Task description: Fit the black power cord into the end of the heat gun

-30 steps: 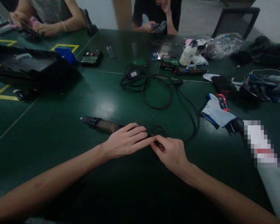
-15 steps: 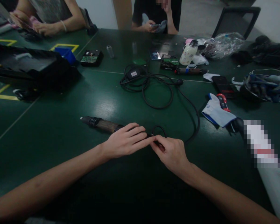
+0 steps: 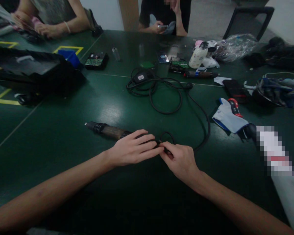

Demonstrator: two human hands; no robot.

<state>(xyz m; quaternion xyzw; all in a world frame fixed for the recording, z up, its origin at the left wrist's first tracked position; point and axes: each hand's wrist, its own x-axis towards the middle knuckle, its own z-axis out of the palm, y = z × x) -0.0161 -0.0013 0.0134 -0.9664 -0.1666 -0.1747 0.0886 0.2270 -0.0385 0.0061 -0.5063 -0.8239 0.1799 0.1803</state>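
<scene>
The screwdriver [image 3: 111,131] lies slantwise on the bench [image 3: 71,127], its tail under the loosely spread fingers of the left hand [image 3: 129,150]. Nearer the tail end, the right hand [image 3: 183,160] pinches the cord [image 3: 209,127].

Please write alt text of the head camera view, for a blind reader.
The left hand lies over an electric screwdriver on a green table; the right hand pinches near its rear end. Beyond are a looped black cord and a bottle.
</scene>
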